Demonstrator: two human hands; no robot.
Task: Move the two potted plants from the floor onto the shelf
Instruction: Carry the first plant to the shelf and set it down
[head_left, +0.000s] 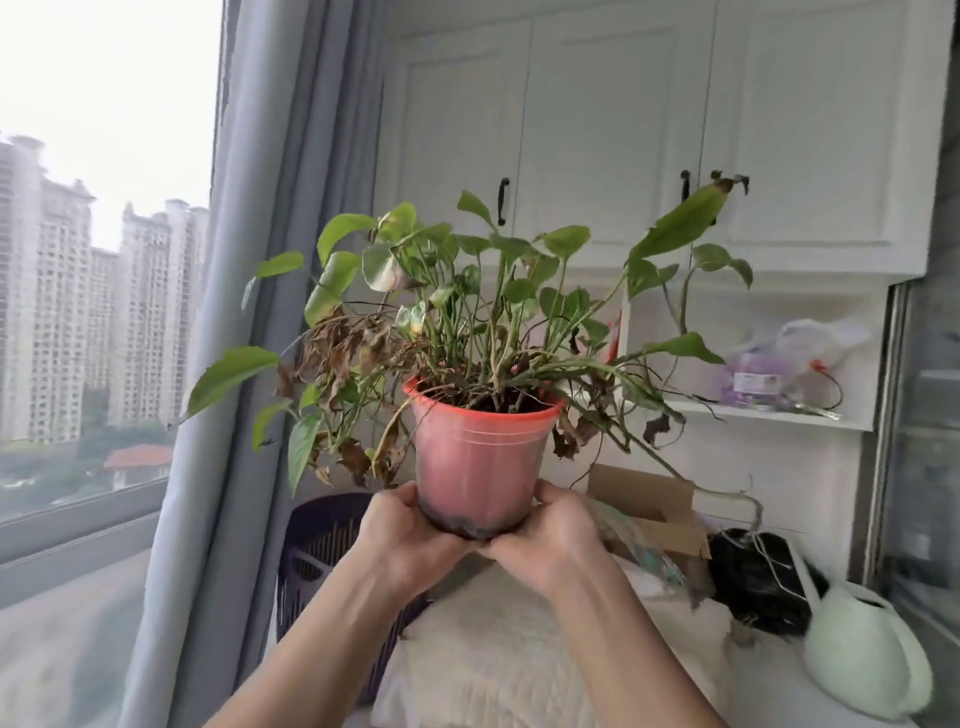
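The person is holding a salmon-pink plastic flowerpot (480, 457), filled with a straggly green plant whose lower leaves are brown and dry, up in the air in front of the white recessed shelf (769, 415). The left hand (400, 530) and the right hand (550, 530) are both cupping the pot's base, their fingers curling round its bottom edge; nothing else is supporting it.

The grip is sitting low and the foliage is spreading wide above it, so the pot is likely top-heavy and could be tipping if either hand loosens. Long trailing stems are hanging down toward the brown cardboard box (654, 506) and the pale green plastic watering can (867, 654) below, and may be snagging there. The shelf is already carrying clear plastic bags (795, 364), so landing room looks tight. A second pot is not clearly showing.
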